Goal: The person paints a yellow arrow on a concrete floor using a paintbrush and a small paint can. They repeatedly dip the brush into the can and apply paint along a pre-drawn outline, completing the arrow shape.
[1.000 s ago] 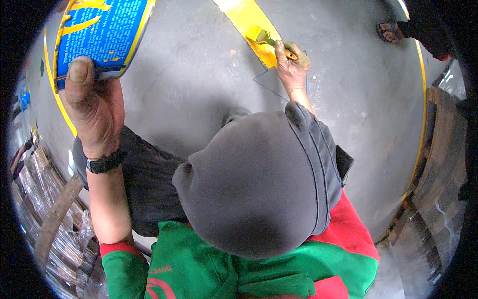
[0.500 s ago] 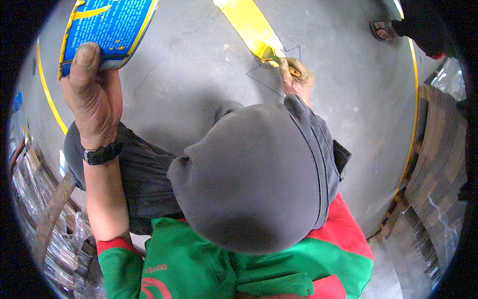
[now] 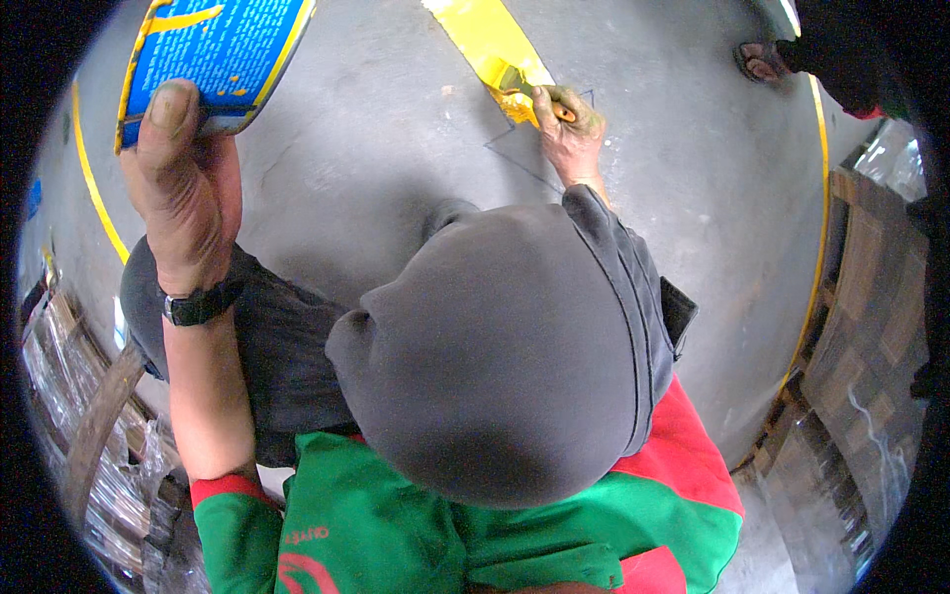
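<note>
My left hand [image 3: 183, 188] grips a blue paint can [image 3: 213, 54] streaked with yellow drips, held up at the upper left; a black watch sits on that wrist. My right hand [image 3: 566, 129] reaches out over the grey concrete floor [image 3: 376, 148] and is shut on a paintbrush [image 3: 515, 89] with an orange handle. The brush's bristles touch the near end of a wide yellow painted stripe [image 3: 480, 35]. A faint outlined shape is marked on the floor beside the brush. My grey hood and green-and-red sleeves hide the lower middle of the view.
Thin yellow lines curve along the floor at the left [image 3: 94, 188] and right [image 3: 821, 228]. Another person's sandalled foot [image 3: 762, 59] stands at the upper right. Wrapped pallet loads sit at the lower left [image 3: 89, 436] and along the right edge [image 3: 871, 327].
My right hand drew the brush back toward me along the stripe's end, then pushed it forward again a little. The paint can stayed up at the upper left.
</note>
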`<state>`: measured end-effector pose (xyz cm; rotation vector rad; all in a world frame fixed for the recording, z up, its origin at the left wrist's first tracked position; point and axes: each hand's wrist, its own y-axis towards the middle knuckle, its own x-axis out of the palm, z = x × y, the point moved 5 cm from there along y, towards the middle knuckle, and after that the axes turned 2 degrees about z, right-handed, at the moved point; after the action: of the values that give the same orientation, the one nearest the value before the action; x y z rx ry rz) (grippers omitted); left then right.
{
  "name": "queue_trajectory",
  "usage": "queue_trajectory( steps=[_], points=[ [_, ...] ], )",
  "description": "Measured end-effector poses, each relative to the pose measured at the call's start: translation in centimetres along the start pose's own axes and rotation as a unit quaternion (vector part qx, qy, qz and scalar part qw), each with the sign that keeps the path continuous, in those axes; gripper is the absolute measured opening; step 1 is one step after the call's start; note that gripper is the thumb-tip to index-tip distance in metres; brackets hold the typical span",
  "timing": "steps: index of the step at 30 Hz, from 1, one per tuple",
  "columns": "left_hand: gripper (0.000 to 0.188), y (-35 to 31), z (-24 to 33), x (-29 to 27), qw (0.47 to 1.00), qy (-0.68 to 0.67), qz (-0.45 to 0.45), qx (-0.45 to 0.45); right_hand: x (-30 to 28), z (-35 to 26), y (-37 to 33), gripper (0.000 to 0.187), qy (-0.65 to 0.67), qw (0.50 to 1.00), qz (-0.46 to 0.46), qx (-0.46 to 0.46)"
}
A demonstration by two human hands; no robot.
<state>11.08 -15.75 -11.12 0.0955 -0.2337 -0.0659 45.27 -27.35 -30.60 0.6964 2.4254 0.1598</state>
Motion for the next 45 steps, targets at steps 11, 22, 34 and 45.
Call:
queue_trajectory(
  steps=[11,22,34,45],
  points=[
    [0.064,4.8,-0.7,-0.5,1.000,0.003,-0.008,-0.017,-1.4,-1.0,-0.2,0.013,-0.042,0.998,-0.024,0.039],
    [0.058,5.3,-3.0,-2.6,1.000,-0.015,-0.011,-0.015,-1.0,-1.0,-0.5,0.014,-0.055,0.997,0.016,0.050],
    [0.060,5.4,-2.9,-2.1,0.999,-0.007,0.016,-0.027,-1.5,-0.4,-2.1,0.012,-0.034,0.997,0.012,0.063],
    [0.062,3.7,-1.0,0.9,0.999,-0.021,-0.014,-0.021,-2.3,-1.2,-1.2,0.012,0.002,1.000,0.023,0.013]
  ],
)
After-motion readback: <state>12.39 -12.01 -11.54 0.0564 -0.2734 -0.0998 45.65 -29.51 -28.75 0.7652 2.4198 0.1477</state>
